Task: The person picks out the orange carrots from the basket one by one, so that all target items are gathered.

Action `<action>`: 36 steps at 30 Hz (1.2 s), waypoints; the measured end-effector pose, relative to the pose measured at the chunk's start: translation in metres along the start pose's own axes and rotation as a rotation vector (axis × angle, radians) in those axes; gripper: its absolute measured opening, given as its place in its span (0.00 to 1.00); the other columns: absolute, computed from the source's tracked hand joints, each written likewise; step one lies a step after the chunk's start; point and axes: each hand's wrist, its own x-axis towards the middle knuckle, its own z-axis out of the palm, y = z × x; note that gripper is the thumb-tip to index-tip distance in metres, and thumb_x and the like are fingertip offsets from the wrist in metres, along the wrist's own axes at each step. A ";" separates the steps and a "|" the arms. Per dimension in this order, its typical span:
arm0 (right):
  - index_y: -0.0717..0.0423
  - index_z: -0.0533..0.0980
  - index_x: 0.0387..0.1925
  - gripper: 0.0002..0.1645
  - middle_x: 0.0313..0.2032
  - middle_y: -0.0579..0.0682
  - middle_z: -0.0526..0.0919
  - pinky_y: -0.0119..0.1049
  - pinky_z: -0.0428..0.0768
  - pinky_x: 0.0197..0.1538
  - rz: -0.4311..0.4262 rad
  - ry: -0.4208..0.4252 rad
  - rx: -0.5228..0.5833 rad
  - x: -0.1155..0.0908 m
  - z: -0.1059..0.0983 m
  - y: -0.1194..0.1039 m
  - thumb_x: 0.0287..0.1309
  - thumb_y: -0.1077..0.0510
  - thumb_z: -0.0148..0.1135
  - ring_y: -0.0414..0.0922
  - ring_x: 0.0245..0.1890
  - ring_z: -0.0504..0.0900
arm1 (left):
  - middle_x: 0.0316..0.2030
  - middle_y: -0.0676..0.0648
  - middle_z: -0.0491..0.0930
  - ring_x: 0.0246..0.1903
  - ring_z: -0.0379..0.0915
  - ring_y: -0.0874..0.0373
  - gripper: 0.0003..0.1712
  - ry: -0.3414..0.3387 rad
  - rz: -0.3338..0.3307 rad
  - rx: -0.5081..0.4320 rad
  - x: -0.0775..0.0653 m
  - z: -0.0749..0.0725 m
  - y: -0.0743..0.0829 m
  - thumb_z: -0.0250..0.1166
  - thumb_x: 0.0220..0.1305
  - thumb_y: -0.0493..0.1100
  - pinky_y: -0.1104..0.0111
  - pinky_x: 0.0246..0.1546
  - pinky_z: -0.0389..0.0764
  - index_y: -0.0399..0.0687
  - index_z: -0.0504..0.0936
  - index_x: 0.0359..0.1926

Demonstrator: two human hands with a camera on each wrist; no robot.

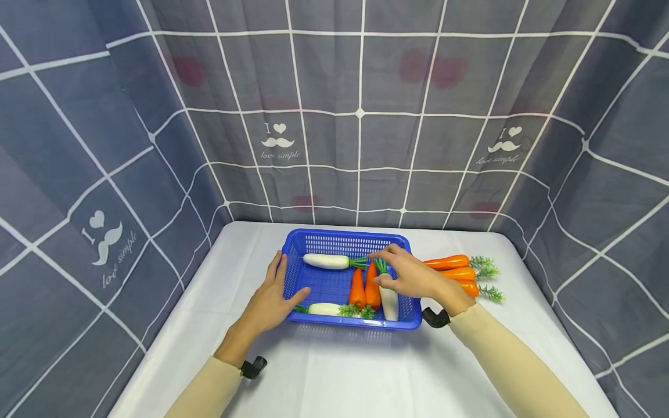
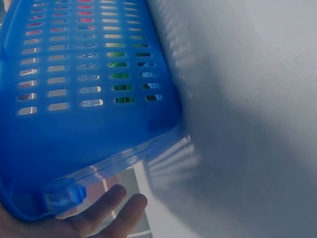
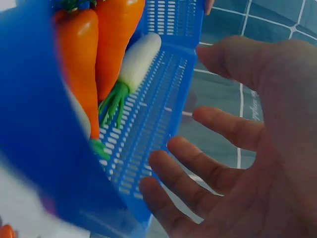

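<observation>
A blue plastic basket [image 1: 355, 324] stands on the white table. White radishes lie along its back [image 1: 326, 262], at its front [image 1: 324, 309] and upright at its right [image 1: 389, 302]. Two orange carrots, a left one [image 1: 357, 290] and a right one [image 1: 372, 291], lie side by side between them. At the basket's left end, my left hand [image 1: 266, 305] touches the rim, fingers straight along the outside and thumb over the front corner. My right hand [image 1: 413, 273] hovers above the right end near the radish, fingers spread and loosely bent, holding nothing, as the right wrist view shows.
Several more carrots [image 1: 455, 263] with leafy green tops lie on the table just right of the basket, partly behind my right forearm. Grey checked cloth [image 1: 334, 139] hangs behind and on both sides of the white table [image 1: 334, 371].
</observation>
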 end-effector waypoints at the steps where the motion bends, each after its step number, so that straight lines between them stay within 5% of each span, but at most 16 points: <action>1: 0.50 0.78 0.83 0.37 0.74 0.65 0.79 0.68 0.84 0.78 -0.002 -0.020 0.012 0.003 0.001 -0.001 0.81 0.46 0.74 0.63 0.72 0.82 | 0.98 0.41 0.29 0.88 0.63 0.26 0.70 0.000 -0.001 0.000 0.000 0.000 0.000 0.61 0.82 0.79 0.32 0.82 0.76 0.41 0.37 0.97; 8: 0.53 0.77 0.83 0.41 0.71 0.67 0.81 0.65 0.85 0.74 -0.049 -0.158 0.059 0.025 0.009 -0.008 0.79 0.41 0.75 0.63 0.64 0.86 | 0.98 0.41 0.30 0.87 0.64 0.26 0.68 0.010 -0.003 -0.006 0.001 0.000 0.001 0.65 0.83 0.74 0.32 0.82 0.77 0.42 0.37 0.97; 16: 0.56 0.71 0.88 0.50 0.75 0.64 0.84 0.67 0.76 0.84 -0.034 -0.334 0.057 0.047 0.020 -0.011 0.80 0.33 0.71 0.63 0.73 0.82 | 0.98 0.41 0.31 0.86 0.67 0.25 0.69 0.010 -0.009 -0.001 0.000 0.000 0.001 0.62 0.83 0.78 0.32 0.80 0.78 0.42 0.38 0.97; 26: 0.48 0.72 0.88 0.52 0.85 0.60 0.76 0.67 0.68 0.91 0.046 -0.423 0.054 0.060 0.029 -0.019 0.76 0.28 0.73 0.63 0.86 0.75 | 0.98 0.40 0.31 0.87 0.65 0.25 0.68 0.013 -0.008 -0.007 0.000 0.000 0.002 0.64 0.83 0.75 0.32 0.82 0.76 0.42 0.38 0.97; 36: 0.55 0.81 0.78 0.42 0.66 0.57 0.88 0.61 0.85 0.76 0.071 -0.406 0.093 0.063 0.041 -0.019 0.71 0.42 0.83 0.53 0.60 0.83 | 0.98 0.40 0.31 0.85 0.68 0.25 0.70 0.009 -0.016 -0.008 0.001 0.001 0.001 0.63 0.82 0.78 0.32 0.81 0.78 0.43 0.37 0.97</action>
